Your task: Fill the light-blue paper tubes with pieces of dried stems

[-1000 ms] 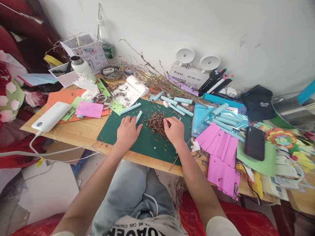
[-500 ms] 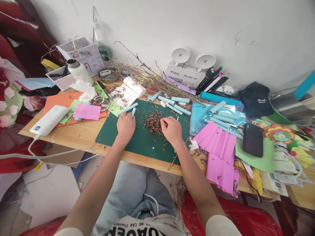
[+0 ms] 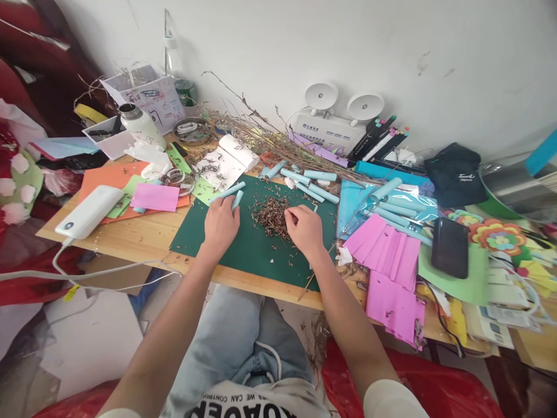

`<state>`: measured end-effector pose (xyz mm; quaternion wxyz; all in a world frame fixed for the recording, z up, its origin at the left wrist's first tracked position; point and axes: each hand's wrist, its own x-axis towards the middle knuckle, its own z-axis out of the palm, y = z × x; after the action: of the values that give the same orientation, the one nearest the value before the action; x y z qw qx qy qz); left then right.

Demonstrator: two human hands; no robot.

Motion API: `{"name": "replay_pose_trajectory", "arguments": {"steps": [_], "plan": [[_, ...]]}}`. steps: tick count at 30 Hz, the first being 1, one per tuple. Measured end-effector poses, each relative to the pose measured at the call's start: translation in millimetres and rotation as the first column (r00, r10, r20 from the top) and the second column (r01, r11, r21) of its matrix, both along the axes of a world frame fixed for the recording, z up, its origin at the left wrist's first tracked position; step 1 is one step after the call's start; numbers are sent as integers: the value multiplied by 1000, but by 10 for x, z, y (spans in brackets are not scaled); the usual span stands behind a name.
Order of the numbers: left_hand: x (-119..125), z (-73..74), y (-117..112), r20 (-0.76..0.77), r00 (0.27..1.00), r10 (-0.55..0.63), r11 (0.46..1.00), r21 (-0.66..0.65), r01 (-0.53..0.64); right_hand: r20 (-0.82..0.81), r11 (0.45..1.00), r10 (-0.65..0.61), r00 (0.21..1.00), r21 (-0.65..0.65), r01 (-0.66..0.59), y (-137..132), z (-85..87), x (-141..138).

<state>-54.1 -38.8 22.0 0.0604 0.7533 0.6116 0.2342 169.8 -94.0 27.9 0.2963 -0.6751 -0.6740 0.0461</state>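
Observation:
A dark green cutting mat (image 3: 243, 255) lies on the wooden table (image 3: 143, 235). A heap of dry brown plant bits (image 3: 270, 212) sits at its middle. My left hand (image 3: 221, 223) rests on the mat with its fingers curled round a short light blue paper roll (image 3: 237, 199). My right hand (image 3: 304, 229) lies at the heap's right edge, fingers pinched on something I cannot make out. More light blue paper rolls (image 3: 311, 186) lie along the mat's far edge.
Pink paper sheets (image 3: 389, 264) and a black phone (image 3: 449, 247) lie right of the mat. A white power bank (image 3: 89, 211), orange and pink paper and a steel bottle (image 3: 139, 125) are at the left. Dry twigs (image 3: 261, 130), markers and a white device line the wall.
My left hand slid forward and left over the mat and closed on the blue roll. My right hand stayed at the heap's edge. The view shifted slightly.

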Motion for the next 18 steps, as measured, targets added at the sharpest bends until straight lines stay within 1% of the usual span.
{"name": "replay_pose_trajectory", "arguments": {"steps": [2, 4, 6, 7, 9, 10, 14, 18], "plan": [[-62, -13, 31, -57, 998, 12, 1000, 17, -11, 3, 1000, 3, 1000, 4, -3, 0, -3, -5], [-57, -28, 28, -78, 997, 11, 997, 80, -4, 7, 1000, 2, 1000, 16, -2, 4, -10, -5], [15, -36, 14, -76, 997, -32, 989, 142, 43, 10, 1000, -4, 1000, 27, 4, 10, -20, 1], [69, -35, 11, -80, 993, -82, 986, 138, 93, 11, 1000, -8, 1000, 30, 7, 15, -27, 5], [192, -20, 26, -135, 971, -196, 977, 55, 205, 12, 1000, -11, 1000, 29, 10, 23, -37, 12], [252, -6, 44, -169, 962, -216, 976, 1, 220, 12, 1000, -10, 1000, 29, 10, 26, -40, 15], [433, 77, 124, -251, 951, -178, 978, -152, 143, 30, 999, 3, 1000, 33, -4, 25, -35, 13], [526, 160, 136, -310, 933, -181, 961, -260, 100, 33, 1000, 16, 999, 19, -16, 16, -10, 9]]}}
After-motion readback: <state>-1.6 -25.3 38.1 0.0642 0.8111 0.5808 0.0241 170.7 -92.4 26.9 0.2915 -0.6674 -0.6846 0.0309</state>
